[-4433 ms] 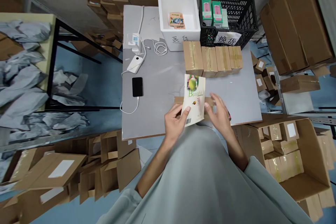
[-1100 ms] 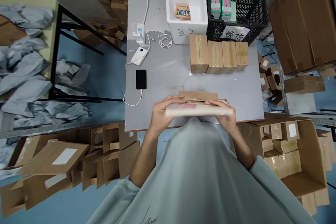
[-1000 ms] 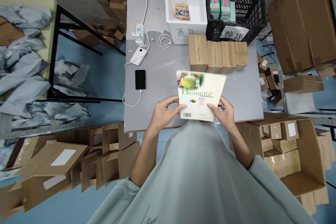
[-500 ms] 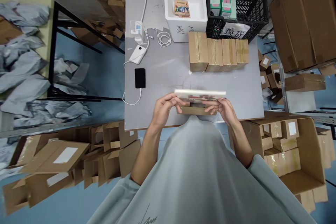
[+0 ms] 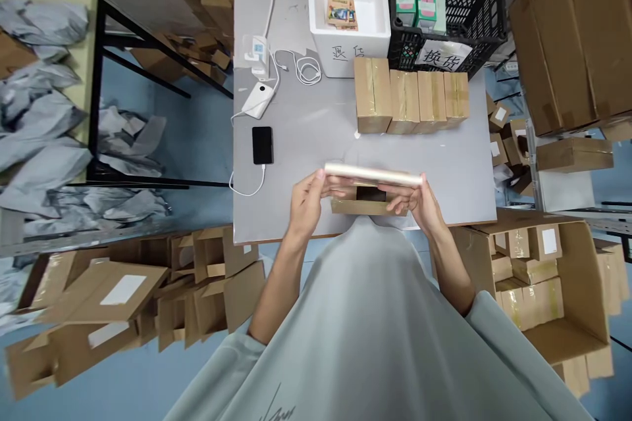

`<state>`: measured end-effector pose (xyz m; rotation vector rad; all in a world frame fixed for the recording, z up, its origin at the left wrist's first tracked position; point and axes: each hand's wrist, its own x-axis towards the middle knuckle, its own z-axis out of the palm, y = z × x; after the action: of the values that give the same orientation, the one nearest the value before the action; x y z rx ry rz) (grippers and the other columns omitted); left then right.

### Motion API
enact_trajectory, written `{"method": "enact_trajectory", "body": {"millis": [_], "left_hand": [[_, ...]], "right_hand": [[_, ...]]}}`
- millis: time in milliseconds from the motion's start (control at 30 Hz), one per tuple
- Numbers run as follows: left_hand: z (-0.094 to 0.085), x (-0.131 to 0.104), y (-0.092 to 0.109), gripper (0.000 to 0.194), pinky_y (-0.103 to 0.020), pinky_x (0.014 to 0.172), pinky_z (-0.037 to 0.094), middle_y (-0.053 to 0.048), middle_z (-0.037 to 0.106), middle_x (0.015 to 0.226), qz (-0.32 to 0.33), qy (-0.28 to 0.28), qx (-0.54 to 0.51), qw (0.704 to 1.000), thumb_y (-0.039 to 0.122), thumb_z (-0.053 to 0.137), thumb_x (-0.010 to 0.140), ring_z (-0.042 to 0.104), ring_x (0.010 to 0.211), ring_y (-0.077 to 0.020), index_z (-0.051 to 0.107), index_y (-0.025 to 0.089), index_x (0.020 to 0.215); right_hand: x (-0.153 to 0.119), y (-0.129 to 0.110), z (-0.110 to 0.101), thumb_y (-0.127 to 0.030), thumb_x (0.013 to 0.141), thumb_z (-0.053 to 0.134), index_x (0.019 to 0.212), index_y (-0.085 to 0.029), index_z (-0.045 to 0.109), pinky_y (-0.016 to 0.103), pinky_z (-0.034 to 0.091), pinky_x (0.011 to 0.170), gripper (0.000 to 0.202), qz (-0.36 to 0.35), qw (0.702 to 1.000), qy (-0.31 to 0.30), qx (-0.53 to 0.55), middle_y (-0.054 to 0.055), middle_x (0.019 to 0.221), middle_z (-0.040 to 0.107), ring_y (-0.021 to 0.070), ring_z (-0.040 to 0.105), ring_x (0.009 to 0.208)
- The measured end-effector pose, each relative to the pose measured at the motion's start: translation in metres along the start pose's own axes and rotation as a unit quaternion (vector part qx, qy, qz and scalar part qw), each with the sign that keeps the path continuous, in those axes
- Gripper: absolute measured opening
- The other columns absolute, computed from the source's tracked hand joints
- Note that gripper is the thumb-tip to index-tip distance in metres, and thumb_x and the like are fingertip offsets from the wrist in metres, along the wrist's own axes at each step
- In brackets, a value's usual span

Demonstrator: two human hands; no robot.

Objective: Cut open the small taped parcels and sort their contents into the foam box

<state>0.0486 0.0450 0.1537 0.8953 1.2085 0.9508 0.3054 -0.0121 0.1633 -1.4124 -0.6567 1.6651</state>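
Grey counter; black openwork crate — green-and-pink boxes inside; white tub; brown cartons — yellowish tape stripes.

Gray table with taped boxes, white bin, black crate, phone, cables.

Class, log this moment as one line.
left hand: holding booklet | right hand: holding booklet | open carton: below booklet

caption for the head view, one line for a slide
Two bare hands hold a pale booklet edge-on above an open cardboard box on a grey table.
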Motion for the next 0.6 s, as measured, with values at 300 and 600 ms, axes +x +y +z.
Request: {"method": "enact_trajectory", "body": {"millis": [300, 600], "left_hand": [[-0.007, 0.002, -0.012, 0.064, -0.034, 0.074, 0.068, -0.009, 0.089, 0.097, -0.075, -0.073, -0.023, 0.994, 0.058, 0.105, 0.074, 0.086, 0.085, -0.0266, 0.075, 0.022, 0.117], [0.024, -0.016, -0.022, 0.055, -0.043, 0.091, 0.074, -0.013, 0.091, 0.11, -0.025, 0.07, 0.023, 0.997, 0.053, 0.105, 0.074, 0.088, 0.098, -0.0303, 0.088, 0.018, 0.113]], "right_hand": [[0.002, 0.011, -0.013, -0.065, 0.103, 0.076, 0.126, -0.031, 0.077, 0.039, 0.066, 0.079, 0.041, -0.105, 0.986, 0.021, -0.128, 0.003, 0.099, 0.084, 0.0243, 0.079, 0.088], [0.013, 0.033, 0.009, -0.072, 0.103, 0.072, 0.149, -0.025, 0.072, 0.051, 0.062, 0.12, 0.066, -0.162, 0.957, 0.108, -0.216, 0.02, 0.164, 0.069, 0.0334, 0.066, 0.152]]}}
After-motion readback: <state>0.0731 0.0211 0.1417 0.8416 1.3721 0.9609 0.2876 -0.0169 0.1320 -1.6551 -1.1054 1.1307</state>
